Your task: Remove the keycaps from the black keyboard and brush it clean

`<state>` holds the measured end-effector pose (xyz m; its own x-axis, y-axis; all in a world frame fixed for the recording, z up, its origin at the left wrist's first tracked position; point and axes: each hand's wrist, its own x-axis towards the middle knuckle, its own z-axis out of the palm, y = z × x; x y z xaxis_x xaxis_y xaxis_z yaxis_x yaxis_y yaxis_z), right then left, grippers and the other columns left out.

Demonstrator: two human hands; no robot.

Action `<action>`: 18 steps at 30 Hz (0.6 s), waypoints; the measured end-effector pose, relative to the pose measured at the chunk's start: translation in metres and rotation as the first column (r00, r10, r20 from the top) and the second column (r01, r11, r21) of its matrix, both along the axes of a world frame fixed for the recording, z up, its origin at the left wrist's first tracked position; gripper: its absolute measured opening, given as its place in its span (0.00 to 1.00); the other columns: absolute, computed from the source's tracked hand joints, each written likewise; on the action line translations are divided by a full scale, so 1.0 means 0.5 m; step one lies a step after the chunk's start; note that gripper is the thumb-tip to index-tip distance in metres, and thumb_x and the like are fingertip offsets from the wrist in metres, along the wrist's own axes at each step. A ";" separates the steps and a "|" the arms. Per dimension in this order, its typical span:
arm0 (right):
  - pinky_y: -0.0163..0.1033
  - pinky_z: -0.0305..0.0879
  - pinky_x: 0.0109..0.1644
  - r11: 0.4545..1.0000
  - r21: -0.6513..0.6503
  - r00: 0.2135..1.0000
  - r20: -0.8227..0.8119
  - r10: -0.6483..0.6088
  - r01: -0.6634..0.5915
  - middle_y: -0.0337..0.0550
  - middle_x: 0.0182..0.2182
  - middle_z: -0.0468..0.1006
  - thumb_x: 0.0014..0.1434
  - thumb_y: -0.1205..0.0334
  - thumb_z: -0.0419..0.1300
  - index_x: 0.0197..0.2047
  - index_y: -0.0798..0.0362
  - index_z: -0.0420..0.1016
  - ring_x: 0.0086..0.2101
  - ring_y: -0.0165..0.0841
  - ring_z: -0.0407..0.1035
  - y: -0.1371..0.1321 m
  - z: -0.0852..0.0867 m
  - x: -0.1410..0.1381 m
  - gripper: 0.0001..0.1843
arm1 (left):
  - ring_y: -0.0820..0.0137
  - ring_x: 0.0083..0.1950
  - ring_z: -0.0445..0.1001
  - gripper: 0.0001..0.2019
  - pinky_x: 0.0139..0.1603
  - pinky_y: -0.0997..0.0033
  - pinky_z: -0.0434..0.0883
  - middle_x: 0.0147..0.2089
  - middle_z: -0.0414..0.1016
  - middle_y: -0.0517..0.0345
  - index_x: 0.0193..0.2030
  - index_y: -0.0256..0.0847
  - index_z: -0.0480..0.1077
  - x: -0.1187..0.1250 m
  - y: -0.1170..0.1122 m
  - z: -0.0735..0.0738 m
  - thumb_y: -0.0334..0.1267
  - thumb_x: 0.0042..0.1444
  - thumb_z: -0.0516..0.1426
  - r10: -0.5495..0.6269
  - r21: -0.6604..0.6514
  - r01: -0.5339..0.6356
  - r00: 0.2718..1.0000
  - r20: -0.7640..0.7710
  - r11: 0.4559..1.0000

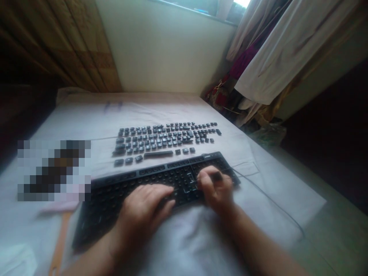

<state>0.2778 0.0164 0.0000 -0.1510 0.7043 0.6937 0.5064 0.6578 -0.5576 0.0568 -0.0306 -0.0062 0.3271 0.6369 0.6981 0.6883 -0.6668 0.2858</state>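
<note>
A black keyboard (115, 191) with its keycaps taken off lies slantwise on the white cloth in front of me. My left hand (143, 207) holds its near edge around the middle, fingers over the top and thumb by the front rim. Closed in a fist over the keyboard's right part, my right hand (215, 188) grips a small tool with a dark handle end (216, 176). The tool's working end is hidden by my fingers, so its kind cannot be made out. Beyond the keyboard, loose black keycaps (161, 141) are laid out in rows, with a long space bar (158, 154) in front.
A thin cable (270, 197) runs from the keyboard to the table's right edge. To the left lie a pink cloth-like piece (61, 205), an orange handle (59, 243) and a blurred-out patch (54, 170). Curtains (270, 50) hang at the right.
</note>
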 end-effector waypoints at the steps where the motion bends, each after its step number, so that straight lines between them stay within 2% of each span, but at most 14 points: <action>1: 0.32 0.63 0.23 1.000 0.002 1.000 -0.002 0.018 -0.018 0.33 0.18 0.71 0.65 0.69 0.53 0.29 0.50 0.69 0.17 0.28 0.68 -0.001 -0.003 0.008 0.13 | 0.70 0.38 0.82 0.08 0.40 0.70 0.77 0.39 0.83 0.58 0.48 0.41 0.72 0.000 -0.004 0.001 0.40 0.69 0.55 -0.016 0.015 0.016 1.000 -0.009 1.000; 5: 0.33 0.66 0.24 0.993 0.010 0.993 0.012 0.119 -0.119 0.35 0.18 0.74 0.62 0.68 0.56 0.26 0.49 0.70 0.18 0.29 0.69 -0.004 -0.010 0.033 0.12 | 0.71 0.37 0.82 0.07 0.39 0.72 0.76 0.39 0.83 0.57 0.48 0.39 0.72 0.001 -0.013 0.000 0.38 0.68 0.56 -0.053 0.036 0.055 0.997 -0.053 0.998; 11: 0.34 0.68 0.26 0.985 0.018 0.985 -0.004 0.173 -0.173 0.37 0.21 0.76 0.62 0.70 0.55 0.30 0.50 0.72 0.20 0.30 0.71 -0.004 -0.007 0.038 0.11 | 0.71 0.37 0.82 0.08 0.39 0.71 0.75 0.39 0.83 0.57 0.48 0.39 0.73 0.003 -0.013 -0.002 0.38 0.68 0.56 -0.065 0.045 0.071 0.991 -0.117 0.996; 16: 0.38 0.73 0.36 0.980 0.042 0.977 -0.073 0.198 -0.196 0.41 0.28 0.78 0.62 0.72 0.55 0.31 0.50 0.74 0.30 0.33 0.75 -0.015 0.001 0.024 0.11 | 0.72 0.37 0.82 0.09 0.38 0.73 0.75 0.38 0.83 0.58 0.47 0.39 0.72 0.005 -0.012 0.000 0.40 0.70 0.54 -0.061 0.041 0.067 0.990 -0.125 0.997; 18: 0.39 0.74 0.41 0.983 0.039 0.976 -0.112 0.185 -0.182 0.43 0.33 0.80 0.63 0.73 0.54 0.35 0.50 0.75 0.35 0.34 0.77 -0.020 0.000 0.021 0.11 | 0.71 0.37 0.82 0.10 0.38 0.72 0.76 0.38 0.83 0.58 0.48 0.40 0.73 0.005 -0.012 -0.001 0.40 0.70 0.53 -0.050 0.047 0.056 0.991 -0.127 0.997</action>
